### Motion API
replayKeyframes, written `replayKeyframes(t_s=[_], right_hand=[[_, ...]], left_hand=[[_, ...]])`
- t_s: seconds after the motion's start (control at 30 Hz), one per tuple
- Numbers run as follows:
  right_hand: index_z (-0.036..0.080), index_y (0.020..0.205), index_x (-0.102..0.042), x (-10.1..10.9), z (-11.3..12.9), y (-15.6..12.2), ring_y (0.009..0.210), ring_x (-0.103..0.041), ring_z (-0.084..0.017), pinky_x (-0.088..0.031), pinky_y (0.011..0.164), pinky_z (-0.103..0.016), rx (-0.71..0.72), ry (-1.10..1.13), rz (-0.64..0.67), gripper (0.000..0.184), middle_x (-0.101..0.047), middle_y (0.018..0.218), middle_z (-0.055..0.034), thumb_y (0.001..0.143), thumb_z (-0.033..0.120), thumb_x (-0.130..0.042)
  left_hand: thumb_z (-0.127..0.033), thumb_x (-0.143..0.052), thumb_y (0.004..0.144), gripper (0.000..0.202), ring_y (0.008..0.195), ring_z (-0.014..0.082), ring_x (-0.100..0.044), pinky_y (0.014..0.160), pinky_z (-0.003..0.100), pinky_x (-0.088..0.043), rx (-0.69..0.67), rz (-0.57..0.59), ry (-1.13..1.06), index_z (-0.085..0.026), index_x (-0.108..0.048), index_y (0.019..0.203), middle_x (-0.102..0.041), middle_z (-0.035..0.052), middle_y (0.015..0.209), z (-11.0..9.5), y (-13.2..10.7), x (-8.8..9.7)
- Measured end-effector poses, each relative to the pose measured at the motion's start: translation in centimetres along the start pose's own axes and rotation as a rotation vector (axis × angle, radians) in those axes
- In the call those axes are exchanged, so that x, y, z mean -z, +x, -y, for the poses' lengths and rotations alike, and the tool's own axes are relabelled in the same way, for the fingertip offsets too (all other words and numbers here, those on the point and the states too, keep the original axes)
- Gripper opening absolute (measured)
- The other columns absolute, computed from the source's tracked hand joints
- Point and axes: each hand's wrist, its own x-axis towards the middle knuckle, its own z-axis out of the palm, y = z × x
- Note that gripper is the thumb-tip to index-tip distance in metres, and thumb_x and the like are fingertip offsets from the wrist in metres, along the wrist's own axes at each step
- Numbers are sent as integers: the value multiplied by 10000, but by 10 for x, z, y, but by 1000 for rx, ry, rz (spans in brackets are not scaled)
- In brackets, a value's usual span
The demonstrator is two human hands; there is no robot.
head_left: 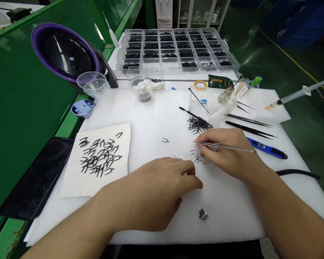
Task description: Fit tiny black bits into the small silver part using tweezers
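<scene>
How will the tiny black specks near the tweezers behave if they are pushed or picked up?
The tiny black specks look very light, so a push would probably scatter them. They seem too small for bare fingers; the right hand holds tweezers beside them. The white foam sheet looks soft, so they likely will not roll far.

You are pinching slim silver tweezers in your right hand, their shafts running almost level with the closed tips pointing left, while a loose scatter of tiny black specks is lying on the white foam pad just below those tips.
</scene>
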Motion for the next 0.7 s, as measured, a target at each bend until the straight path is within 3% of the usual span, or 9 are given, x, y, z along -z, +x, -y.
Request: replayKeyframes(t_s=[0.17,0.23,0.37,0.43,0.53,0.6,0.7], right_hand=[[214,803,-711,-2,-1,0,732,-684,-150,-498,678,-270,-10,25,-34,130,-756,806,22,827,112,-634],[211,809,-712,-2,-2,0,726,-681,-144,-498,674,-263,-11,39,-44,130,-754,801,25,823,104,-640],[212,833,-722,-2,-1,0,732,-688,-151,-505,663,-268,-47,48,-55,133,-759,807,24,817,103,-647],[222,845,-726,0,1,-1,748,-700,-166,-519,671,-285,-80,58,-78,124,-766,820,20,825,123,-654],[240,884,-730,3,6,-3,813,-723,-190,-562,724,-310,-133,146,-184,91,-780,882,7,845,178,-675],[248,899,-732,5,9,-5,836,-729,-199,-581,741,-321,-163,190,-229,77,-782,902,0,849,206,-690],[256,885,-725,5,10,-5,815,-729,-202,-590,720,-330,-181,166,-201,68,-775,871,2,844,209,-699]], left_hand=[[-226,-711,834,279,937,200,-620,860,328,-487,-172,78,0,-273,-690,1108,-651,11,1107,-13,8,-7],[-195,-648,887,164,887,187,-616,820,316,-485,-226,63,20,-261,-709,1024,-669,16,1064,-16,13,-14],[-126,-571,916,167,803,178,-626,783,323,-490,-268,-15,24,-218,-708,942,-702,31,943,-16,15,-19],[-121,-597,891,146,816,165,-655,793,303,-503,-199,-116,-92,-200,-698,960,-723,20,924,-12,13,-13],[-86,-630,836,194,747,94,-656,739,216,-511,32,-394,-356,-214,-679,973,-730,-45,860,-2,8,2],[-143,-665,836,155,685,83,-628,663,198,-507,178,-554,-454,-242,-685,954,-713,-60,814,7,7,8],[-224,-688,845,188,637,89,-602,600,213,-498,354,-666,-497,-277,-711,1024,-714,-42,847,18,7,13]])
